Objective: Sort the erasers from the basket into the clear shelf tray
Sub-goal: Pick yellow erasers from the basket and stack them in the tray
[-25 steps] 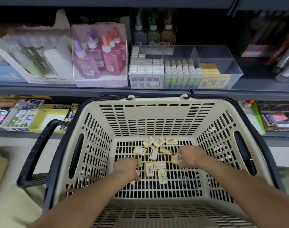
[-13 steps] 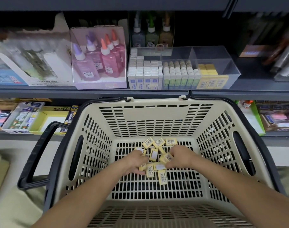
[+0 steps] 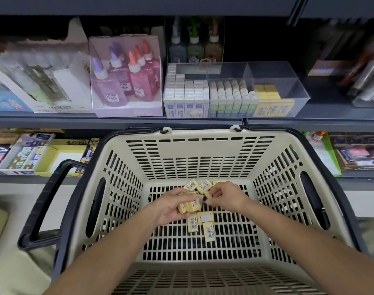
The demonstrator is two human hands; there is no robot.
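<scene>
head view: the left hand (image 3: 171,206) cups several yellow erasers (image 3: 191,204) near the basket (image 3: 200,150) floor's far edge. the right hand (image 3: 223,198) pinches one. gather them snugly before lifting.

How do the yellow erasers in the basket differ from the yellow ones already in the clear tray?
The basket erasers lie loose and scattered at odd angles on the slotted floor; the tray erasers stand packed in neat rows in the right compartment. Some basket erasers show barcode labels facing up; the tray erasers show printed fronts toward the aisle. The left hand holds several basket erasers; nothing touches the tray erasers. Both are small yellow blocks.
</scene>
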